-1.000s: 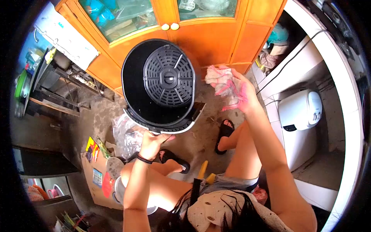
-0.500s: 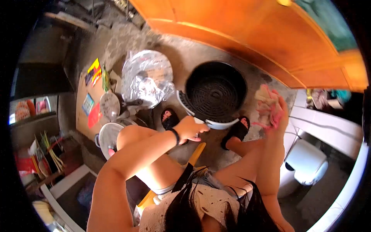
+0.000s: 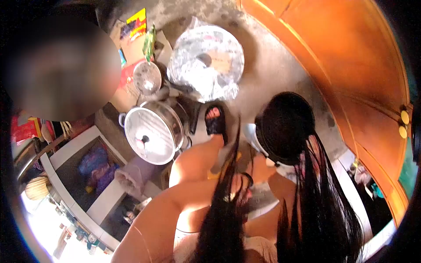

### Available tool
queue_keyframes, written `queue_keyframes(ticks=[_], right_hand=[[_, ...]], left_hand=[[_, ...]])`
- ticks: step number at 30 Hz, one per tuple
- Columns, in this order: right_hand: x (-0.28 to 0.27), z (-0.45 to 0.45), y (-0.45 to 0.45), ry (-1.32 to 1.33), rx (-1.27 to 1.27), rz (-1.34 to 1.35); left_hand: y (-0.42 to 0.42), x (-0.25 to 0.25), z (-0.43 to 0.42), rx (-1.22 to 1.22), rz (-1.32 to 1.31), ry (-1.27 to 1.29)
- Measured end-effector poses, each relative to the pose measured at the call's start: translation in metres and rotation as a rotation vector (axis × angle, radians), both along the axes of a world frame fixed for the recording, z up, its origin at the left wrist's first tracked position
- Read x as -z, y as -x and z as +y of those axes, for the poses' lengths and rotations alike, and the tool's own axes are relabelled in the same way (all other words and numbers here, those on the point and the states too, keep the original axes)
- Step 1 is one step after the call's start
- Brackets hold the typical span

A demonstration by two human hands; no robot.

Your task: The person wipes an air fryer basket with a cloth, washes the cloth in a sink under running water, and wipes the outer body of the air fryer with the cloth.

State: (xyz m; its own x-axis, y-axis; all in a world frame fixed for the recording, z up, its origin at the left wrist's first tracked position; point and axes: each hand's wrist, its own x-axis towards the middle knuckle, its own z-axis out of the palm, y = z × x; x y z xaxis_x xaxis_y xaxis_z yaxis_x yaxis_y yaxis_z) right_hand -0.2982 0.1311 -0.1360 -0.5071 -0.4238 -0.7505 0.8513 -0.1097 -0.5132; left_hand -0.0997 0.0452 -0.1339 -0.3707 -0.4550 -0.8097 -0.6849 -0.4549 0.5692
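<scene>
A round black air fryer basket (image 3: 285, 125) with a pale outer edge is tilted in front of my knees. My left hand (image 3: 262, 167), below a dark wristband, is closed at its handle side; hair and blur cover part of the fingers. My right hand (image 3: 312, 147) is at the basket's right rim, mostly behind strands of long dark hair. A bit of pink cloth seems to show in it, though the hair hides most of it.
A steel pot (image 3: 151, 136) with a glass lid stands left of my leg. Beyond it lie a smaller lid (image 3: 148, 78), a plastic-wrapped round item (image 3: 206, 61) and a yellow packet (image 3: 138, 22). An orange cabinet (image 3: 351, 57) borders the right side. The upper left is blurred.
The basket has gone from flat on the floor to tilted, and my right hand with the pink cloth has come to its rim. My view has turned, and hair now hangs across it.
</scene>
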Motion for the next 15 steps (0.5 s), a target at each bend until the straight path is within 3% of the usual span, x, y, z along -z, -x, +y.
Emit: queue_keyframes(ticks=[2, 4, 5, 7, 9, 11, 13, 14, 15], right_hand=[[0.0, 0.029, -0.018, -0.028, -0.164, 0.035], [-0.055, 0.022, -0.053, -0.105, -0.057, -0.155], [-0.086, 0.019, -0.067, -0.129, -0.01, -0.232], [-0.132, 0.023, -0.086, -0.168, -0.001, -0.286], [-0.156, 0.055, -0.097, -0.243, -0.195, -0.27], [-0.217, 0.03, -0.107, -0.291, -0.091, -0.319], [-0.214, 0.067, -0.101, -0.251, -0.265, -0.224], [-0.243, 0.051, -0.095, -0.302, -0.284, -0.197], [-0.287, 0.052, -0.093, -0.335, -0.202, -0.13]], left_hand=[[-0.008, -0.006, 0.009, 0.095, -0.111, -0.161], [-0.029, 0.019, -0.005, 0.293, -0.124, -0.367], [-0.039, 0.004, -0.007, 0.343, -0.145, -0.371], [-0.051, -0.035, -0.018, 0.401, -0.196, -0.278], [-0.061, -0.087, -0.017, 0.33, -0.195, -0.307], [-0.078, -0.132, -0.006, 0.236, -0.171, -0.258], [-0.068, -0.212, -0.032, 0.128, -0.184, -0.36], [-0.069, -0.238, -0.03, 0.079, -0.154, -0.301], [-0.071, -0.258, -0.04, 0.108, -0.162, -0.421]])
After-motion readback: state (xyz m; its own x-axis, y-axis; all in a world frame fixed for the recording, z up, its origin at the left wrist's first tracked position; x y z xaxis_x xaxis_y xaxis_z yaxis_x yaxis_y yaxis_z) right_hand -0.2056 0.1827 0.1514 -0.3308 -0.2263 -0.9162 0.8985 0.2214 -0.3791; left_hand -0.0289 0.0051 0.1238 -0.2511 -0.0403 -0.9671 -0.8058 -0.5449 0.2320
